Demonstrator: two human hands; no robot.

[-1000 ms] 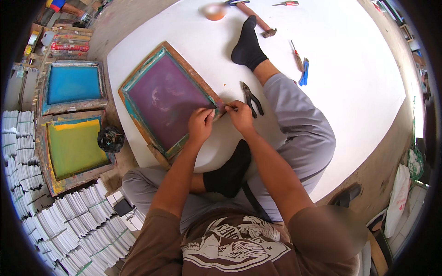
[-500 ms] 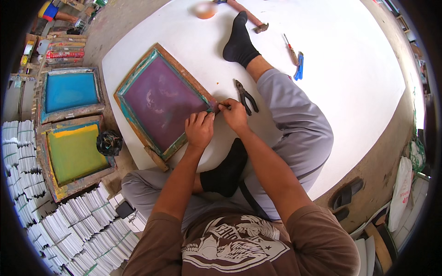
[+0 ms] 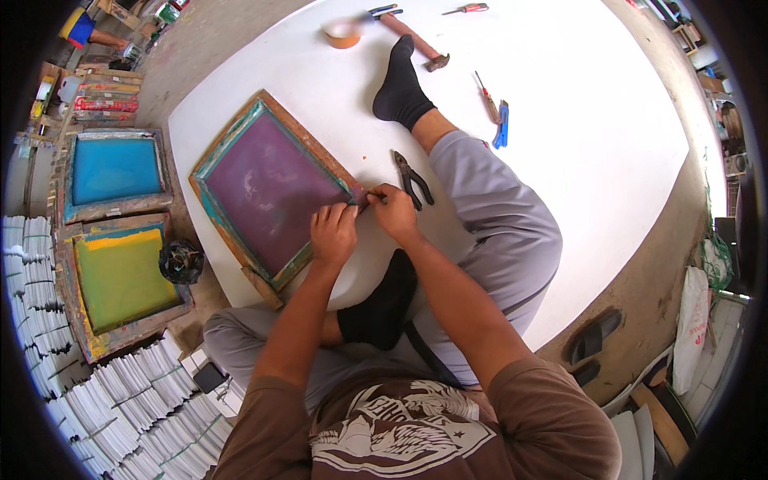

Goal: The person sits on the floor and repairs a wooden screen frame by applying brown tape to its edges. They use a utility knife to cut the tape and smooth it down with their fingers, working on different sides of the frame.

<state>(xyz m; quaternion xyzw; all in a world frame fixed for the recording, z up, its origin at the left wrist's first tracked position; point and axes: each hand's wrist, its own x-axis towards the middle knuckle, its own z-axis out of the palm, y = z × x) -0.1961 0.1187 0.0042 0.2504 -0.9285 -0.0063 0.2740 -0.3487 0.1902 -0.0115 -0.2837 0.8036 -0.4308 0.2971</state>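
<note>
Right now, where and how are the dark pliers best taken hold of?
The pliers are probably best gripped around both handles, with the right hand coming from the person's near side. They lie on the white surface with the handles spread toward the person and the jaws pointing away; the grey-trousered leg crowds their right side.

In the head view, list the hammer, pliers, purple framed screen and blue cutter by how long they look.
Longest to shortest, as they look:
1. Purple framed screen
2. Hammer
3. Pliers
4. Blue cutter
The pliers lie nearer the camera than the hammer, so true sizes are unsure.
</note>
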